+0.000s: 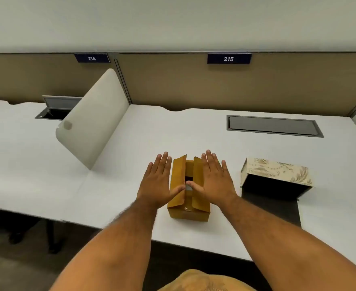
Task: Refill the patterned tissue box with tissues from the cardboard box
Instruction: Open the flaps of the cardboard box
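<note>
I see both hands flat, fingers spread, gripping nothing: left hand (159,181) and right hand (213,179) on carton (188,213) flaps; patterned box (277,171) right of it.

Cardboard box (188,198) on the desk (131,164), near its front edge; patterned tissue box (276,175) to its right, apart. Left hand (159,181) and right hand (213,179) flank the cardboard box's flaps. Divider panel (93,118) stands behind-left.

Person, head-camera view: two bare forearms and hands.
Left hand (159,181), right hand (216,179): no sleeves, gloves, rings or watch; forearms hairy; mustard-yellow garment at bottom edge.
</note>
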`<move>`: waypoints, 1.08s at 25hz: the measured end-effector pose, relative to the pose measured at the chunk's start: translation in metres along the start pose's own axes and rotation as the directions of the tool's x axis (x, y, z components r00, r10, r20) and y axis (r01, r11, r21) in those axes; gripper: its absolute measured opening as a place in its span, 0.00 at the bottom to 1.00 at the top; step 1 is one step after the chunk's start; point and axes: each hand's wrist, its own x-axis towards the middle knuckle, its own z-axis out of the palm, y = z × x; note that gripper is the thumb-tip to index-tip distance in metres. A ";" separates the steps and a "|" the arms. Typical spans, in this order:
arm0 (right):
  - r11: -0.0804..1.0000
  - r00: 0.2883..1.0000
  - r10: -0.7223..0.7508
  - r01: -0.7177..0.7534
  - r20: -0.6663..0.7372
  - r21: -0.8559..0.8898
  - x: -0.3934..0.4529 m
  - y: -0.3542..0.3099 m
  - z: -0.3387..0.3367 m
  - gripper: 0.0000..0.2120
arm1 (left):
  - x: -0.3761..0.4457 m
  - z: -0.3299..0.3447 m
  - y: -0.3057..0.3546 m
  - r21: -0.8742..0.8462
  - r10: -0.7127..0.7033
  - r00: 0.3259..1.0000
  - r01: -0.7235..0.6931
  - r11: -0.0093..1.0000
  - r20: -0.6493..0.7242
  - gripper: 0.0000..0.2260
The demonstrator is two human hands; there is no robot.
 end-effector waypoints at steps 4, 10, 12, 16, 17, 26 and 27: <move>0.991 0.994 0.092 -0.097 0.065 0.090 0.003 0.007 0.017 0.58 | -0.003 0.009 0.016 -0.089 -0.062 0.995 0.069 0.994 0.081 0.50; 0.933 0.959 0.210 -0.254 0.189 0.253 0.025 0.004 0.028 0.61 | 0.002 0.019 0.032 -0.271 -0.147 0.976 0.186 0.944 0.160 0.48; 0.916 0.952 0.217 -0.275 0.214 0.293 0.028 -0.003 0.032 0.61 | 0.006 0.022 0.030 -0.342 -0.134 0.977 0.184 0.921 0.166 0.48; 0.882 0.945 0.238 -0.308 0.226 0.357 0.038 -0.008 0.037 0.61 | 0.017 0.023 0.014 -0.441 -0.058 0.982 0.132 0.888 0.177 0.46; 0.881 0.946 0.241 -0.307 0.218 0.361 0.037 -0.007 0.039 0.60 | 0.017 0.024 0.009 -0.471 -0.035 0.986 0.109 0.875 0.163 0.46; 0.593 0.920 0.294 -0.388 0.259 0.706 0.019 0.016 0.044 0.47 | 0.006 0.035 -0.076 -0.715 -0.118 0.990 0.141 0.684 0.082 0.38; 0.477 0.913 0.301 -0.395 0.276 0.785 0.014 0.020 0.044 0.43 | 0.005 0.037 -0.082 -0.700 -0.117 0.989 0.148 0.698 0.093 0.37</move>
